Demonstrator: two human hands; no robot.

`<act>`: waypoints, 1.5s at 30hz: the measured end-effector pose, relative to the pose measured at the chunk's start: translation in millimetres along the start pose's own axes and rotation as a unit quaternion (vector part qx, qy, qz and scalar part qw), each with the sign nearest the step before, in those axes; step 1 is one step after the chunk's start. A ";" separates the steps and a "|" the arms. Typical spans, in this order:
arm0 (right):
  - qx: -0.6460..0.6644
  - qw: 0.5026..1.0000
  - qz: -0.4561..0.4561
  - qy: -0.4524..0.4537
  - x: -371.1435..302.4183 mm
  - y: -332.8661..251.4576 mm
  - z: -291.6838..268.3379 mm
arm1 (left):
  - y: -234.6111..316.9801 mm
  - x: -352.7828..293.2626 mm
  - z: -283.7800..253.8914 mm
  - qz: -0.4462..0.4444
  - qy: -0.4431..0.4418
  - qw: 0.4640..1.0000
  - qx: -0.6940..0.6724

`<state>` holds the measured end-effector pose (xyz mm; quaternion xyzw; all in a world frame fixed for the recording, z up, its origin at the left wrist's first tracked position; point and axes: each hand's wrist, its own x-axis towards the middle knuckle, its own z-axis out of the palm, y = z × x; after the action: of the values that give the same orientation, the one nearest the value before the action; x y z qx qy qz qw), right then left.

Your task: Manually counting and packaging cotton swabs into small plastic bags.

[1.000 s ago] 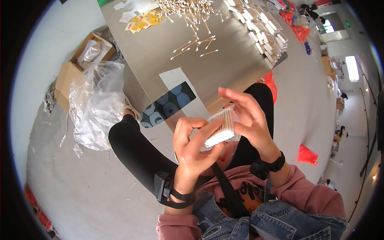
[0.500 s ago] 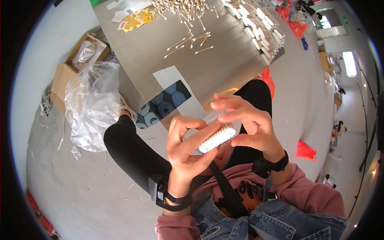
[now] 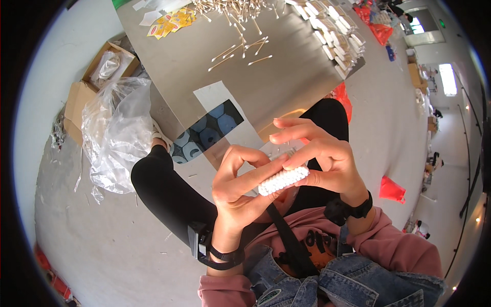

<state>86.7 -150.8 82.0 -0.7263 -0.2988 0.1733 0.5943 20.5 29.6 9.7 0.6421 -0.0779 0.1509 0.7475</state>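
Observation:
Above my lap I hold a compact bundle of cotton swabs (image 3: 283,180), its packed white tips facing me. Beneath and along the side of the bundle, my left hand (image 3: 239,185) is wrapped round it. My right hand (image 3: 325,159) pinches its right end between thumb and index finger, with the other fingers raised apart. Something clear seems to cover the far part of the bundle, but my fingers hide most of it. Loose cotton swabs (image 3: 222,59) lie on the table (image 3: 179,77) beyond, near a larger heap of them.
Filled clear packs (image 3: 335,30) are piled at the table's far right. Yellow labels (image 3: 171,23) lie at its far left. On the floor at left are a clear plastic bag (image 3: 115,138) and a cardboard box (image 3: 82,102). A red object (image 3: 392,190) lies right.
My right thumb and index finger have closed in on the bundle's right end. The bundle has shifted slightly right and turned a little more level.

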 end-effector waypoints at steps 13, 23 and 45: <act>-0.038 0.999 -0.014 -0.011 1.3 -2.3 -1.3 | -1.7 4.3 5.2 -0.007 -0.009 1.000 -0.003; -0.070 0.997 -0.008 -0.006 3.7 -8.2 -1.4 | -7.5 1.2 6.2 0.003 0.006 1.000 -0.003; -0.388 0.911 -0.052 0.127 13.7 77.1 -23.3 | -19.8 12.1 12.3 -0.228 0.133 0.958 0.116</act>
<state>128.8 -168.7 14.3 -0.8989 -0.3021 -0.0816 0.3067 39.3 16.5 -3.1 0.6994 0.1885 0.0683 0.6860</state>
